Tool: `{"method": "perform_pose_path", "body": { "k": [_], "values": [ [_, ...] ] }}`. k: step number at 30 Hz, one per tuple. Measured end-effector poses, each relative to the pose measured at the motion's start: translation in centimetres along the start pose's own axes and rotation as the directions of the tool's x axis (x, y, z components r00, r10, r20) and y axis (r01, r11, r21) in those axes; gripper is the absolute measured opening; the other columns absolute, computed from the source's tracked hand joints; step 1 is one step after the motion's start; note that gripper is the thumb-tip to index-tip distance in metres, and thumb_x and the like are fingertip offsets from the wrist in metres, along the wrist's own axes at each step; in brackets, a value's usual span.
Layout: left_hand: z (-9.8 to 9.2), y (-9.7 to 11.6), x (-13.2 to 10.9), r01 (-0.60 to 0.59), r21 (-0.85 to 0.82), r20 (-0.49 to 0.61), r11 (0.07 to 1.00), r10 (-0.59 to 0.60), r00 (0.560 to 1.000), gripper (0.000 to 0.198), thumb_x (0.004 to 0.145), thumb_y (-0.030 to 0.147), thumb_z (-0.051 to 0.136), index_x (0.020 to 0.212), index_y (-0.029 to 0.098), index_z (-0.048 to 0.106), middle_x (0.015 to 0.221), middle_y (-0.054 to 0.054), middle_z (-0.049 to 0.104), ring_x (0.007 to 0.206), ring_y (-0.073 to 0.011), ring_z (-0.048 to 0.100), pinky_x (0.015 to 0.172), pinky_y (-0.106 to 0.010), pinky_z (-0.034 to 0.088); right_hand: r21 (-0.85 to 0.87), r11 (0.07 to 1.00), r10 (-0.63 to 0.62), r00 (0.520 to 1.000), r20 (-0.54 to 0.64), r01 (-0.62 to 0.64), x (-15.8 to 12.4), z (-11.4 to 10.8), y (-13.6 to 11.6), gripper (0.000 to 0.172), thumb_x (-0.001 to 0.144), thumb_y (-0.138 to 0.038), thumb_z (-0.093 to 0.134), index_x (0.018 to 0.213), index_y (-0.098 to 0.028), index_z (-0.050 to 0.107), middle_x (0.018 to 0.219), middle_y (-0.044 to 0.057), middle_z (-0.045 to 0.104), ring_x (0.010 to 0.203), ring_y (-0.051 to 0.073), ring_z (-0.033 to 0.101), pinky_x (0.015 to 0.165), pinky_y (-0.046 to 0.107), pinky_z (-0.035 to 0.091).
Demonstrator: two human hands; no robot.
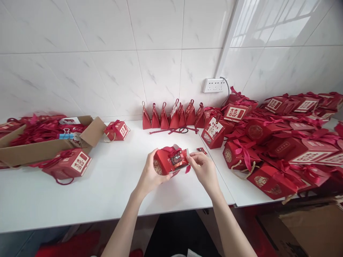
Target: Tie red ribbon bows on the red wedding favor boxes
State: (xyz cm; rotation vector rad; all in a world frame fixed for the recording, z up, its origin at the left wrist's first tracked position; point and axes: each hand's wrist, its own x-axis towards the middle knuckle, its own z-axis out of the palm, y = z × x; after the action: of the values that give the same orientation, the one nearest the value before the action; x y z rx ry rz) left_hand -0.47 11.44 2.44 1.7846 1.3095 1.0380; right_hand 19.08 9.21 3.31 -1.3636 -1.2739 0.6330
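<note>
My left hand is wrapped round a red gift box tilted above the white table, its open end facing right. A red-and-dark candy packet shows at that opening. The thumb and fingers of my right hand are pinched together at the box's pale-edged end flap, close to the packet; whether they also touch the packet I cannot tell. A dark pink ribbon lies across the top of the box, with one end hanging near my right fingertips. Just behind my right hand lies a small red wrapped candy.
Behind the box stand several red pointed boxes with loops, and loose ribbon in front. Many red boxes are heaped on the right. At left are a cardboard box of ribbons and two red boxes. A power strip is on the wall.
</note>
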Motion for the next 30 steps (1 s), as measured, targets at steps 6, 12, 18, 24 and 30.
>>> {"method": "perform_pose_path", "body": {
  "k": [6, 12, 18, 24, 30],
  "values": [
    [0.6, -0.2, -0.6, 0.035, -0.071, -0.017, 0.997, -0.036, 0.999, 0.087, 0.058, 0.029, 0.077, 0.13, 0.028, 0.029, 0.13, -0.01, 0.045, 0.117, -0.0284, 0.049, 0.096, -0.045, 0.045, -0.557, 0.786, -0.275, 0.959, 0.07, 0.266, -0.4, -0.4, -1.4, 0.036, 0.094, -0.032, 0.034, 0.07, -0.018, 0.058, 0.077, 0.006, 0.061, 0.058, 0.015, 0.056, 0.05, 0.026, 0.041],
    [1.8, -1.5, -0.5, 0.031, -0.179, -0.02, 0.983, -0.036, 0.999, 0.089, 0.056, 0.032, 0.078, 0.129, 0.027, 0.029, 0.132, -0.01, 0.041, 0.124, -0.0295, 0.043, 0.101, -0.046, 0.041, -0.758, 0.492, -0.519, 0.844, 0.139, 0.428, -0.3, 0.2, -1.8, 0.031, 0.096, -0.019, 0.03, 0.077, -0.016, 0.055, 0.062, 0.002, 0.055, 0.047, 0.012, 0.044, 0.043, 0.023, 0.027],
    [2.0, -2.2, -0.5, 0.034, -0.245, -0.055, 0.969, -0.049, 0.997, 0.091, 0.055, 0.033, 0.078, 0.131, 0.026, 0.028, 0.133, -0.01, 0.04, 0.126, -0.0279, 0.041, 0.104, -0.045, 0.037, -0.656, 0.607, -0.593, 0.805, 0.0, 0.448, 0.3, 0.2, -1.3, 0.032, 0.098, -0.027, 0.031, 0.084, -0.018, 0.058, 0.062, 0.002, 0.062, 0.049, 0.012, 0.052, 0.049, 0.024, 0.035],
    [2.3, -2.2, -0.9, -0.053, -0.345, -0.176, 0.937, -0.009, 0.984, 0.09, 0.058, 0.043, 0.075, 0.131, 0.027, 0.024, 0.136, -0.013, 0.038, 0.126, -0.0278, 0.043, 0.098, -0.041, 0.045, -0.084, 0.982, -0.187, 0.926, -0.329, 0.169, -0.1, -0.4, -2.3, 0.026, 0.094, -0.042, 0.038, 0.082, -0.021, 0.049, 0.064, 0.001, 0.065, 0.052, 0.014, 0.061, 0.053, 0.026, 0.047],
    [2.5, -2.6, -1.0, -0.039, -0.401, -0.264, 0.915, -0.075, 0.961, 0.083, 0.062, 0.043, 0.071, 0.129, 0.028, 0.024, 0.135, -0.013, 0.038, 0.121, -0.0268, 0.048, 0.092, -0.039, 0.049, 0.027, 0.996, -0.076, 0.952, -0.296, 0.088, -0.2, -1.3, -1.7, 0.032, 0.09, -0.05, 0.042, 0.078, -0.021, 0.05, 0.061, 0.002, 0.063, 0.053, 0.016, 0.061, 0.053, 0.027, 0.048]
  ]
}}
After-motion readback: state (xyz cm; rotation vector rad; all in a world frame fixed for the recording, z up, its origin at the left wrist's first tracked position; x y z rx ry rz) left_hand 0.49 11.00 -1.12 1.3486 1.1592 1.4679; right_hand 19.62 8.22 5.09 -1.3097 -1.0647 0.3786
